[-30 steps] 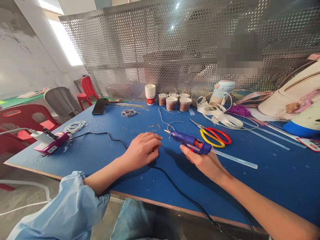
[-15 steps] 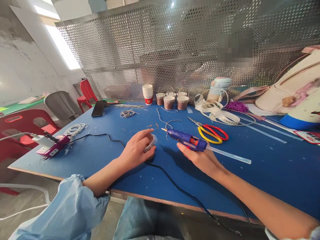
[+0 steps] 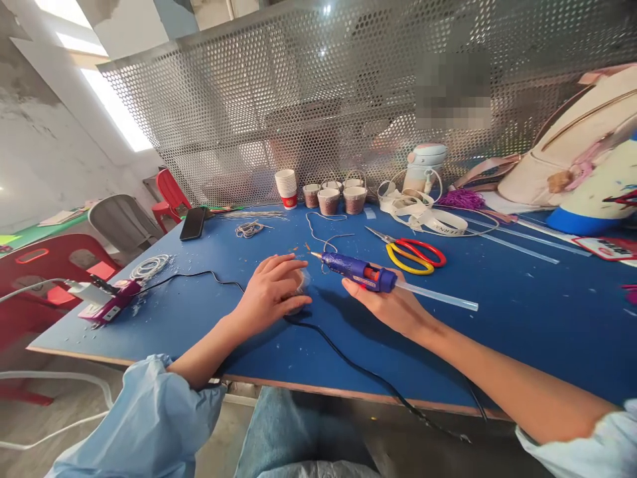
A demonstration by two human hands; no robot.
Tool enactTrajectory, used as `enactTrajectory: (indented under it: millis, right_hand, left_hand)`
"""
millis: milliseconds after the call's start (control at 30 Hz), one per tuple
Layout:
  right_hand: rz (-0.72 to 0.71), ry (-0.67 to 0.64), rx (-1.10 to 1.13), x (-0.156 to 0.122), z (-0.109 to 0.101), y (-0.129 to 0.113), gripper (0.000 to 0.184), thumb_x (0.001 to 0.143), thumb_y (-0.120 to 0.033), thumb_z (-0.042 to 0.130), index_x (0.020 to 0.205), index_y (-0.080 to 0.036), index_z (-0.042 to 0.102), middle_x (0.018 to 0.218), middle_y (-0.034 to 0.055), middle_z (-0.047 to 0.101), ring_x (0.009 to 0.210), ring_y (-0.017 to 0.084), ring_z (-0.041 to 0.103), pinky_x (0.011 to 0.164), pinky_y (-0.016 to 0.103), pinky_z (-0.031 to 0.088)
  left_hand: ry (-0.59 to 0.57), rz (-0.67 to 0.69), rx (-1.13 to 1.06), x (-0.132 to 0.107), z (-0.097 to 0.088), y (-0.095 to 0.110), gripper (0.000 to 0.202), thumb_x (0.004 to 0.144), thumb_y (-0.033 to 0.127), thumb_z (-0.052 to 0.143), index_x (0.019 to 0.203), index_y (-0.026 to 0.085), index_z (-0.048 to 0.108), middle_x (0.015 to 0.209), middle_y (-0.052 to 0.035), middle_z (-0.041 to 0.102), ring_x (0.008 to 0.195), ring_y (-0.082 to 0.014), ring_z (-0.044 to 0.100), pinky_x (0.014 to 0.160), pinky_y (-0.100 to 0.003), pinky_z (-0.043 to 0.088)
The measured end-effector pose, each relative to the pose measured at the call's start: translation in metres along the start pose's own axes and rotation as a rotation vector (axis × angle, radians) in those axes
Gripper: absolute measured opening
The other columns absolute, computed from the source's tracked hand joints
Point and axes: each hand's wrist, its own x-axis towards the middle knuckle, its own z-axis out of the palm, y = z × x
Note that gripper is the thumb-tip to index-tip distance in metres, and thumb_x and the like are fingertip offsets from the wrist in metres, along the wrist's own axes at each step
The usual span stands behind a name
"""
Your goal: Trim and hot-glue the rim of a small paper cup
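Observation:
In my right hand [image 3: 385, 302] is a blue glue gun [image 3: 355, 269], its nozzle pointing left. A clear glue stick [image 3: 440, 296] sticks out of its back end. My left hand [image 3: 273, 289] is open, thumb and fingers apart, around the near side of a small pale cup [image 3: 302, 282]. Most of that cup is hidden behind the hand, so I cannot tell whether the fingers touch it. Just beyond the nozzle lies a loose length of cord [image 3: 318, 232]. Scissors [image 3: 408, 252] with red and yellow handles lie open to the right.
Several cord-wrapped cups [image 3: 328, 201] stand at the back beside stacked paper cups [image 3: 286, 189]. A black cable [image 3: 343, 355] crosses the blue table near me. A phone [image 3: 193, 224] and a power strip [image 3: 110, 302] lie left; white ribbon [image 3: 432, 219] and a bag [image 3: 542, 159] are at right.
My left fingers have straightened and spread, the thumb moving off the small cup's rim. The glue gun stays in my right hand. The whole view has shifted slightly.

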Motion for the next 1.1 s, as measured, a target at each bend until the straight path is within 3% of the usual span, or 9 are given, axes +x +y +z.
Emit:
enactTrajectory:
  millis: [133, 267, 367, 500, 700, 933, 1033, 1100]
  right_hand:
    - [-0.006, -0.001, 0.006, 0.002, -0.001, 0.000, 0.027, 0.079, -0.043, 0.060, 0.066, -0.021, 0.053, 0.059, -0.0033, 0.053, 0.055, 0.013, 0.044, 0.056, 0.028, 0.038]
    - [-0.027, 0.007, 0.012, 0.002, -0.002, 0.002, 0.028, 0.079, -0.044, 0.060, 0.065, -0.021, 0.053, 0.059, -0.0035, 0.052, 0.055, 0.013, 0.045, 0.057, 0.029, 0.038]
    - [-0.023, 0.012, 0.012, 0.002, -0.002, 0.002, 0.028, 0.079, -0.044, 0.060, 0.064, -0.021, 0.052, 0.059, -0.0033, 0.052, 0.056, 0.014, 0.044, 0.058, 0.029, 0.037]
    - [-0.036, 0.015, 0.006, 0.002, -0.002, 0.002, 0.028, 0.078, -0.044, 0.060, 0.064, -0.022, 0.052, 0.059, -0.0032, 0.051, 0.057, 0.014, 0.043, 0.059, 0.029, 0.038]
    - [-0.061, 0.016, 0.014, 0.002, -0.002, 0.003, 0.027, 0.079, -0.041, 0.060, 0.063, -0.022, 0.050, 0.058, -0.0035, 0.051, 0.056, 0.013, 0.043, 0.058, 0.028, 0.037]
    - [-0.078, -0.022, 0.071, 0.000, -0.002, -0.001, 0.025, 0.080, -0.040, 0.060, 0.066, -0.021, 0.051, 0.059, -0.0045, 0.049, 0.055, 0.012, 0.040, 0.057, 0.027, 0.036]
    - [-0.099, -0.009, 0.058, 0.001, -0.003, 0.001, 0.025, 0.080, -0.040, 0.059, 0.066, -0.021, 0.052, 0.059, -0.0044, 0.051, 0.055, 0.013, 0.041, 0.059, 0.028, 0.037]
    - [-0.109, 0.006, 0.032, 0.003, -0.003, 0.002, 0.024, 0.080, -0.040, 0.058, 0.066, -0.021, 0.052, 0.059, -0.0039, 0.053, 0.056, 0.013, 0.043, 0.060, 0.028, 0.038]
  left_hand:
    - [0.014, -0.032, 0.068, -0.005, 0.000, -0.006, 0.044, 0.070, 0.055, 0.075, 0.092, 0.018, 0.066, 0.129, -0.0146, 0.062, 0.126, -0.0334, 0.052, 0.109, -0.056, 0.036]
    - [0.033, -0.053, 0.075, -0.013, -0.005, -0.004, 0.063, 0.064, 0.070, 0.069, 0.099, 0.018, 0.061, 0.135, -0.0187, 0.056, 0.131, -0.0341, 0.047, 0.112, -0.056, 0.032]
    - [0.040, -0.021, 0.046, -0.019, -0.009, 0.001, 0.066, 0.075, 0.077, 0.049, 0.102, 0.017, 0.059, 0.137, -0.0208, 0.053, 0.135, -0.0322, 0.042, 0.113, -0.055, 0.030]
    - [0.010, 0.004, 0.034, -0.024, -0.011, -0.001, 0.063, 0.092, 0.066, 0.022, 0.100, 0.017, 0.061, 0.139, -0.0186, 0.051, 0.139, -0.0288, 0.038, 0.114, -0.055, 0.028]
    - [-0.008, 0.053, -0.019, -0.020, -0.004, -0.018, 0.036, 0.099, 0.040, 0.039, 0.084, 0.017, 0.063, 0.128, -0.0146, 0.060, 0.135, -0.0264, 0.042, 0.110, -0.051, 0.037]
    - [-0.023, -0.009, -0.109, -0.020, 0.001, -0.019, 0.032, 0.093, 0.035, 0.054, 0.068, 0.016, 0.056, 0.131, -0.0145, 0.056, 0.134, -0.0286, 0.044, 0.108, -0.050, 0.042]
    - [0.038, -0.018, -0.127, -0.024, 0.000, -0.019, 0.026, 0.087, 0.042, 0.062, 0.081, 0.017, 0.056, 0.139, -0.0176, 0.047, 0.135, -0.0294, 0.044, 0.107, -0.050, 0.043]
    - [0.079, -0.031, -0.133, -0.027, -0.004, -0.017, 0.040, 0.080, 0.052, 0.066, 0.098, 0.018, 0.055, 0.143, -0.0195, 0.042, 0.136, -0.0302, 0.042, 0.107, -0.051, 0.042]
